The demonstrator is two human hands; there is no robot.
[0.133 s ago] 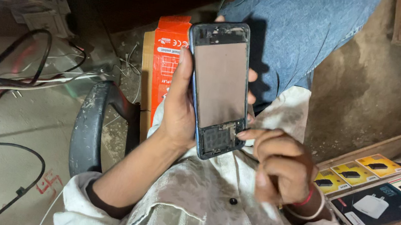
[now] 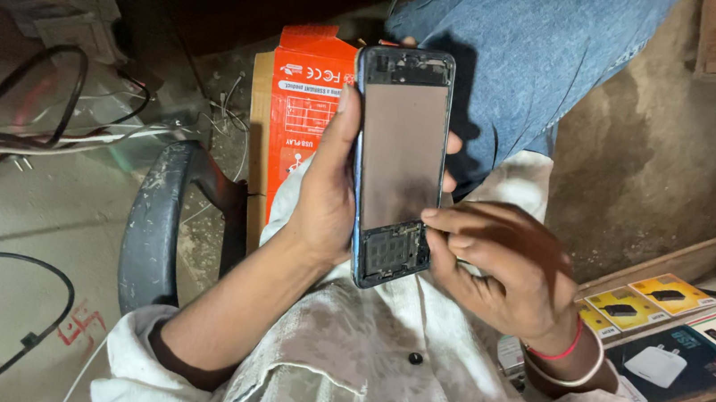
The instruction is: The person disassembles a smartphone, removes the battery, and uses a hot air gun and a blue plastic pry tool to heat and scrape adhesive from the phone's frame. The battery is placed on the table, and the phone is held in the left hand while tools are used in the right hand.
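- While the left hand (image 2: pixel 327 197) is gripping the opened phone (image 2: pixel 400 165) along its left edge, the thumb is lying along that edge and the fingertips are showing past the right edge; the fingers are closed around the body.
- The phone is standing upright in front of the chest, above the lap, with its back cover off and a brown inner panel and exposed parts at top and bottom facing the camera.
- The right hand (image 2: pixel 503 267) is pressing its curled fingertips against the phone's lower right corner; whether they are pinching anything small cannot be told.
- An orange box (image 2: pixel 301 105) is standing just behind the left hand.
- Charger packages (image 2: pixel 674 340) are lying to the right, near the right wrist.
- Cables (image 2: pixel 42 134) are running across the floor at left.
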